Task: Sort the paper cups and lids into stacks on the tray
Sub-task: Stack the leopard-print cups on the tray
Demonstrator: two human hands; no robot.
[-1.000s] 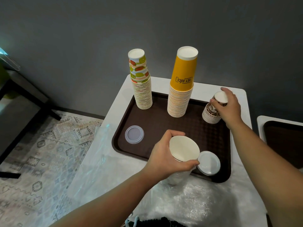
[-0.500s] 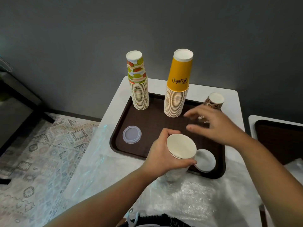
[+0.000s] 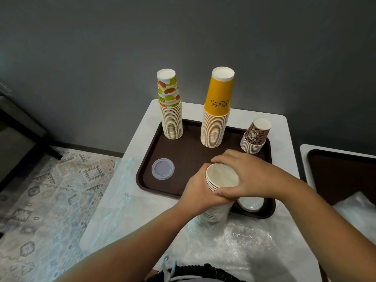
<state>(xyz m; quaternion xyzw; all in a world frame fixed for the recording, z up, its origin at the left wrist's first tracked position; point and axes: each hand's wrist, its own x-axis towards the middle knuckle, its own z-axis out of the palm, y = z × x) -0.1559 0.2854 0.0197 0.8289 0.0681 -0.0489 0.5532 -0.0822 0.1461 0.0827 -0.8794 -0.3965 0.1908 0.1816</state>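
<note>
Against a gray wall, both hands, left hand (image 3: 200, 195) and right hand (image 3: 249, 176), clasp a plain cup stack (image 3: 220, 185) at the brown tray's (image 3: 195, 153) five o'clock, seemingly to peel cups off.

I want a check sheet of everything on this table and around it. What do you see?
Surface: white table holding a brown tray.
Job's things: fruit-print cup stack, yellow juice cup stack and leopard-print cup stack stand upside down on the tray; clear lid lies flat on it; white lids at its near right corner; plain cup stack is held.
Clutter: clear plastic wrap on the table's near side.
Grip: left hand holds the plain cup stack; right hand grips its top.
Cables: nothing seen.
Surroundings: grey wall, patterned rug, second tray to the right.
</note>
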